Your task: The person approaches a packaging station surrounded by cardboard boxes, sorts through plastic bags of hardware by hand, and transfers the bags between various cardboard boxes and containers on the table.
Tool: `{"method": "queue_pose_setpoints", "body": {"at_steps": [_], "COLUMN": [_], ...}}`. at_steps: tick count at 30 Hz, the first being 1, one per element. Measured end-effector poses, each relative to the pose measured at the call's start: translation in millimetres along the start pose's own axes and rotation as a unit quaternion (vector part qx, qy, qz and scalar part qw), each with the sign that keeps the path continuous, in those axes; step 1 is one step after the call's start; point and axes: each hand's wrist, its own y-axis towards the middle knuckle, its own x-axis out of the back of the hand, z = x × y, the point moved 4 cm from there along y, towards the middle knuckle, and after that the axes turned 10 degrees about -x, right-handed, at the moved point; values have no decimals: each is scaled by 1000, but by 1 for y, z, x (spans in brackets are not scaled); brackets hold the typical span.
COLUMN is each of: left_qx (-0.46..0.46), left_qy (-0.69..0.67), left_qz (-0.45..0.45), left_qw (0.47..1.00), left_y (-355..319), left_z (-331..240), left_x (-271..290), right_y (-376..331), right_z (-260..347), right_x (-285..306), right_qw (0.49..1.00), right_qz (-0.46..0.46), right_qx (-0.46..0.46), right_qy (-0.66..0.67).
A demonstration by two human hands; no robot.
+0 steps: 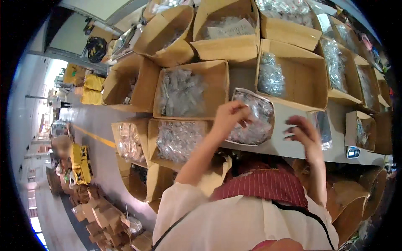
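My left hand (pixel 229 118) is over a small white-rimmed box (pixel 273 115) of clear plastic packets (pixel 260 109), just in front of my body. Its fingers are curled together, and what they hold, if anything, is hidden. To the right of that box, my right hand (pixel 304 134) hovers above the grey table (pixel 289 113), fingers bent and apart, with nothing seen in them. A stack of dark, clear-wrapped packets (pixel 323 130) lies just beyond the right hand.
Open cardboard boxes surround the work spot: one with grey packets (pixel 181 93) at left, another with shiny bags (pixel 271 75) ahead. A phone-like device (pixel 353 152) sits by a small carton (pixel 361 130) at right. Far left are yellow bins (pixel 80 164) and a person (pixel 62 146).
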Motion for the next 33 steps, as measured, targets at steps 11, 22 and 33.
{"method": "queue_pose_setpoints", "body": {"at_steps": [11,22,33], "left_qx": [5,84,-117], "left_qy": [688,729,101], "left_qz": [-100,9,-210], "left_qw": [719,679,966], "left_y": [43,44,-16], "left_z": [27,47,-27], "left_x": [153,174,115], "right_y": [55,32,56], "right_z": [-39,21,-1], "right_x": [-40,-41,-47], "right_qw": [989,932,948], "right_qz": [115,275,252], "right_qx": [-82,2,-36], "right_qy": [50,237,193]}}
